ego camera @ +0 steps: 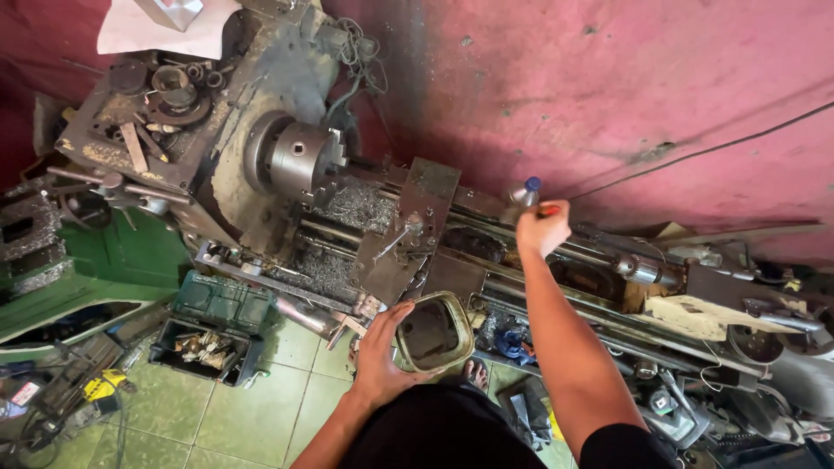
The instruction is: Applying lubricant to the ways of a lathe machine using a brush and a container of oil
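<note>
Both my hands at the old lathe, one on a tin, one on a small bottle.

My left hand (382,347) wraps around the rim of a worn rectangular tin (434,332), fingers closed on its near-left edge, holding it level just in front of the lathe bed (486,260). My right hand (542,227) is closed on a small bottle (525,193) with a blue cap (something red shows in my grip, too small to tell what), raised over the far side of the bed, well right of the chuck (300,158) and the metal chips (360,208) below it. I judge I'm at the fetching stage, bottle in hand and tin ready; bringing the two together calls for a steady tin.
</note>
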